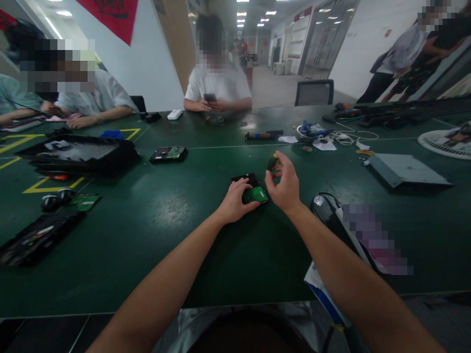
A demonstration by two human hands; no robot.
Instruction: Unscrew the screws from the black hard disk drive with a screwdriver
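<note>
My left hand (239,200) rests on a hard drive (258,194) with a green circuit board on its upper face, thumb along the near edge and fingers over the far side. Black casing (253,179) shows just beyond the board. Raised slightly above the drive's right end, my right hand (285,181) pinches a short screwdriver (272,162) with a dark handle and a yellow end. I cannot make out its tip. A second hard drive (168,154), board side up, lies apart to the left.
On the green table (162,264), a black casing (81,154) and opened black parts (40,233) lie left. A grey metal box (408,170), a cable bundle (344,135) and a black pouch (331,211) are right. A person (218,83) sits opposite, holding a phone (210,98).
</note>
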